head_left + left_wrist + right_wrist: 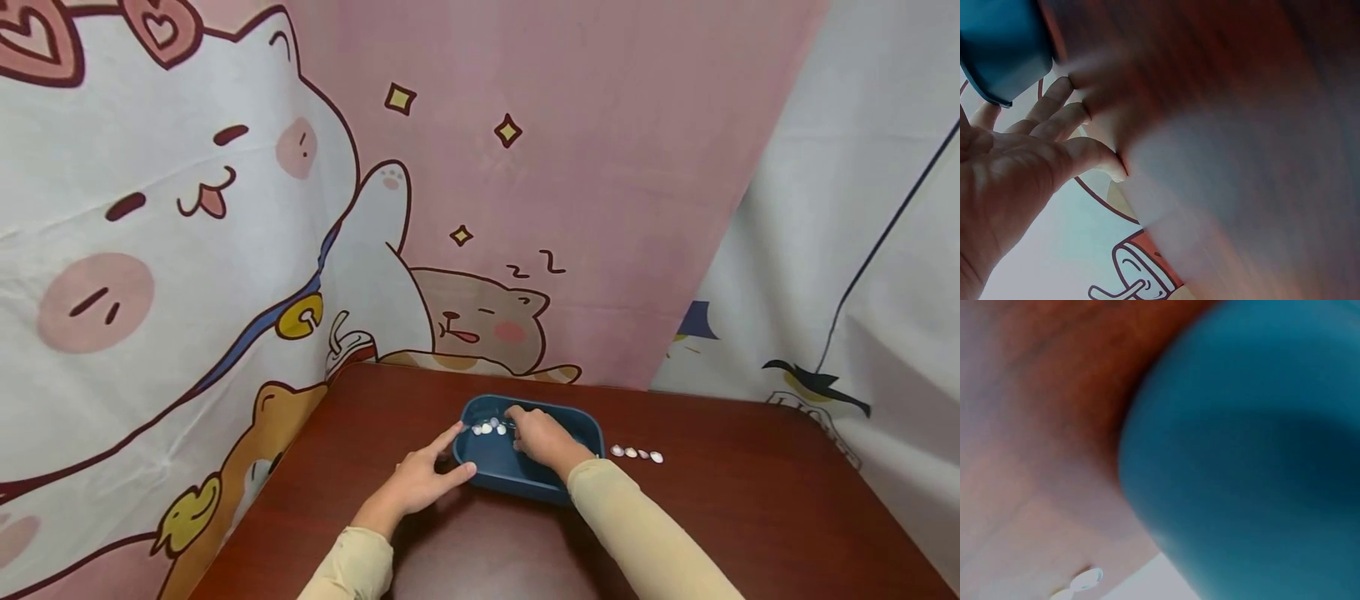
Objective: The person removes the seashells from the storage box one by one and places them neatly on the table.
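Observation:
A dark blue rectangular basin (491, 458) with rounded corners stands on the table. Several small, whitish, shell-like pieces (487, 428) lie in a short row inside it, near its left end. My left hand (420, 482) is spread at the basin's left side, index fingertip right at the rim and thumb by the front wall. In the left wrist view its other fingers rest at the tabletop beside the basin (1007, 44). My right hand (543, 437) reaches down inside the basin, fingers bent just right of the pieces. I cannot tell whether its fingertips pinch something.
Right of the basin, several similar whitish pieces (637, 453) lie in a row on the red-brown wooden table (735, 500). A cloth (600, 208) printed with cartoon animals hangs behind the table and along its left side.

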Available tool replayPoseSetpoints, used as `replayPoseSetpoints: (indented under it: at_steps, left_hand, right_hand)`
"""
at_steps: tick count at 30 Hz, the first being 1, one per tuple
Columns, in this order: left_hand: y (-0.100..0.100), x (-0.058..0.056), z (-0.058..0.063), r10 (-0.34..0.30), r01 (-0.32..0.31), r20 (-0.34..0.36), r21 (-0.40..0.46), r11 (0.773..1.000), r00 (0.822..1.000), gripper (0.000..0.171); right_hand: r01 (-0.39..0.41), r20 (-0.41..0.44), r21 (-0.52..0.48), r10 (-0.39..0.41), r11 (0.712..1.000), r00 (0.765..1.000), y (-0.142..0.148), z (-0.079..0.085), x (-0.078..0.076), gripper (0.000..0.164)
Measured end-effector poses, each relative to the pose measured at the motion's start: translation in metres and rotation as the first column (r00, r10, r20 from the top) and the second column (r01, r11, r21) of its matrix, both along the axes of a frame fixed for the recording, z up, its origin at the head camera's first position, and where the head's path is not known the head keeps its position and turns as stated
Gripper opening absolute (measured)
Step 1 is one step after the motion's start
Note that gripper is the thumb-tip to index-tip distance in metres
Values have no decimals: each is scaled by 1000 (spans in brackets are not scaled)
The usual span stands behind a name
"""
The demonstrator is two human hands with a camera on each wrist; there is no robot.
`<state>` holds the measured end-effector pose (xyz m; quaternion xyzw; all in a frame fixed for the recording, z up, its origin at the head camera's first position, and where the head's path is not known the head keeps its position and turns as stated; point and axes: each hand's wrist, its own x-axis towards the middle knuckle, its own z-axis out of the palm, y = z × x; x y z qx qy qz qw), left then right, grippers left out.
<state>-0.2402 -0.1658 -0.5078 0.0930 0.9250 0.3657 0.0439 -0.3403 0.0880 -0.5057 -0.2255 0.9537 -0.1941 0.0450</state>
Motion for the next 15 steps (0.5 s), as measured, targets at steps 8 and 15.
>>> replayPoseSetpoints:
  at_steps: [8, 15]
  left_hand:
    - [0, 0, 0, 1, -1, 0, -6, 1000, 1000, 84]
    - [1, 1, -1, 5, -4, 4, -9, 1000, 1000, 84]
  right_hand:
    - [-21, 7, 122, 20, 992, 1000, -3, 4, 8, 47]
    - [-1, 12, 126, 0, 992, 1000, 0, 2, 10, 45]
